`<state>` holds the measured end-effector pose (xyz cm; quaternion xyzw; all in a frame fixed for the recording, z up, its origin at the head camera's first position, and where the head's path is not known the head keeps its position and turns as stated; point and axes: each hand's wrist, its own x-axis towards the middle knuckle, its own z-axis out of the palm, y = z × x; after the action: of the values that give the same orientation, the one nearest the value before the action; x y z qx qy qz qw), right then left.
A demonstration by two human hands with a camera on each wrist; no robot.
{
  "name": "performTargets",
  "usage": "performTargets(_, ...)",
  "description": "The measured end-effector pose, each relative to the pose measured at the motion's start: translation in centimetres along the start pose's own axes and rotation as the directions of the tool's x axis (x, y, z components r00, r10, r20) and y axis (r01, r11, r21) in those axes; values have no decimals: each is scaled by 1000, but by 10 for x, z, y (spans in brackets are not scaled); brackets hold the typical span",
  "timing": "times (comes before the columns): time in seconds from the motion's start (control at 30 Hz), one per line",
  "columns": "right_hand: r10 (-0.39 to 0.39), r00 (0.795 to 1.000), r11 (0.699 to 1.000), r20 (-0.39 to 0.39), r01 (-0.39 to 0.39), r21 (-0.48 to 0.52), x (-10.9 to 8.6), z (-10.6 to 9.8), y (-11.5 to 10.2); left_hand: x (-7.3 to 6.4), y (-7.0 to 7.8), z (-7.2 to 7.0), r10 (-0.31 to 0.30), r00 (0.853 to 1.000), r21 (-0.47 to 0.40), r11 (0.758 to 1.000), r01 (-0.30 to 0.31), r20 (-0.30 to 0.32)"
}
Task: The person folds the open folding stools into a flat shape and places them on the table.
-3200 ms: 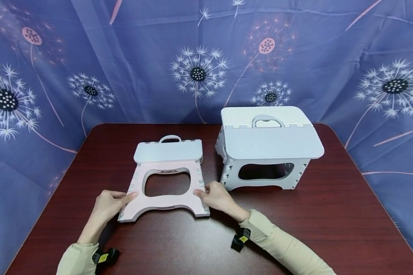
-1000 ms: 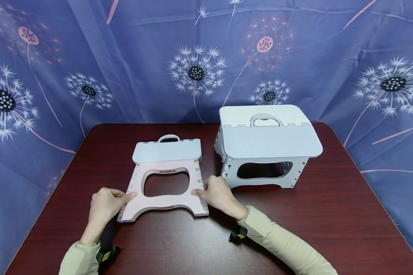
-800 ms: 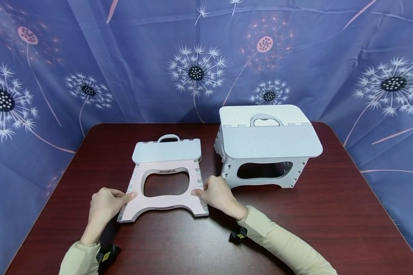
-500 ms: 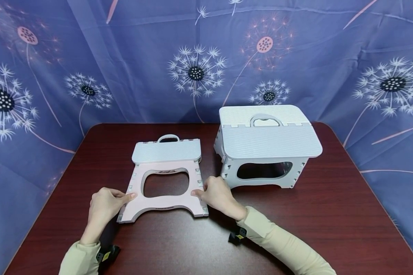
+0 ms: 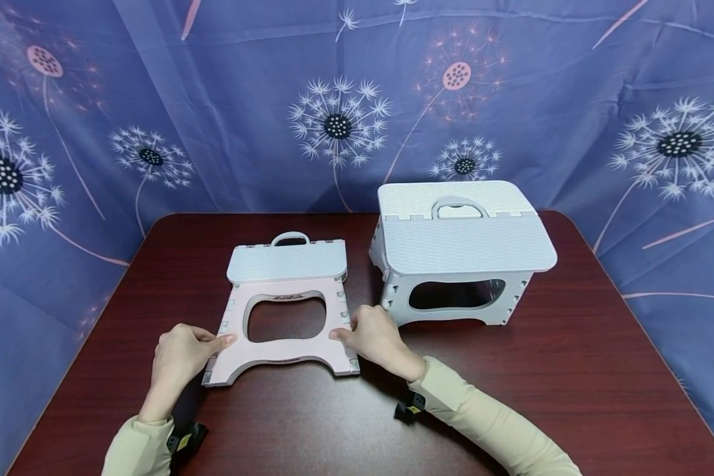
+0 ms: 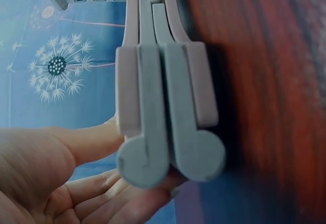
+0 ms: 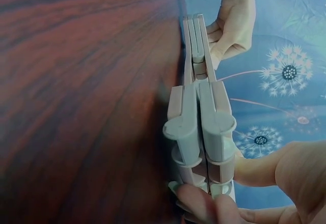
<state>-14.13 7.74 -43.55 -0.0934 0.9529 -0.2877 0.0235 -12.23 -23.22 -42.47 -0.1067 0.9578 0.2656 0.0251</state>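
Observation:
A folded step stool (image 5: 285, 350) with pale pink legs and a white ribbed top lies flat, low over the table, its carry handle towards the back. My left hand (image 5: 181, 354) grips its left leg edge, thumb on the upper face and fingers curled below. On the opposite edge my right hand (image 5: 376, 337) pinches the stool the same way. In the left wrist view the folded leg panels (image 6: 153, 91) sit close together between thumb and fingers. The right wrist view shows the right-hand fingers (image 7: 196, 201) wrapped under the hinged edge.
An unfolded white-grey step stool (image 5: 470, 244) stands upright at the back right, close to the folded one. Both are on a dark red wooden table (image 5: 571, 370). Behind hangs a blue curtain (image 5: 244, 99) with a dandelion print.
The head view shifts very slightly. Both hands keep the same grip on the folded stool, which stays where it was.

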Motion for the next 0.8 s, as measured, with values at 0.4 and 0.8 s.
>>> performTargets(0.4, -1, 1000, 1000, -1, 1, -25, 1, 1, 0, 1, 1, 0, 0, 1000, 13, 1000, 0, 12)
performTargets(0.8, -10, 1000, 999, -5, 10, -46, 1, 1, 0, 1, 1, 0, 8, 1000, 28, 1000, -9, 15)
